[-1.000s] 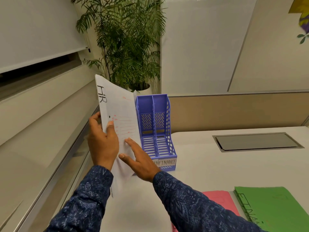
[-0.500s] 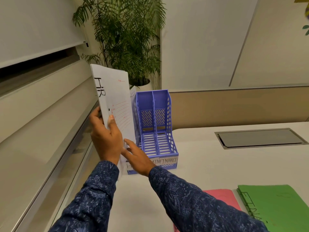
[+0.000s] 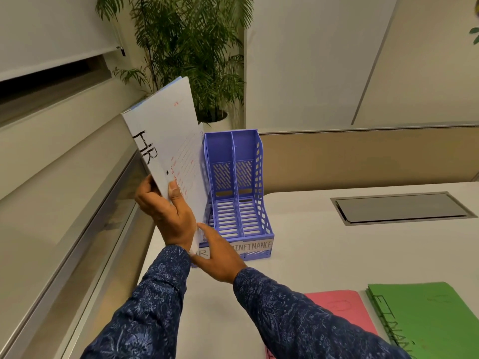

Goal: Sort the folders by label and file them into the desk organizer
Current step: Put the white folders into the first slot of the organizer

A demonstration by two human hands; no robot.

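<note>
Evidently light, thin and floppy, the white HR folder [image 3: 166,141] at frame centre-left is pinched low on its spine by the left hand [image 3: 166,213], right hand [image 3: 220,257] open, steadying its bottom corner.

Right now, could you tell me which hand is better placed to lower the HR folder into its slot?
Left, most likely. The left hand already grips the white HR folder beside the purple organizer. The right hand only steadies the folder's bottom edge near the HR label.
</note>
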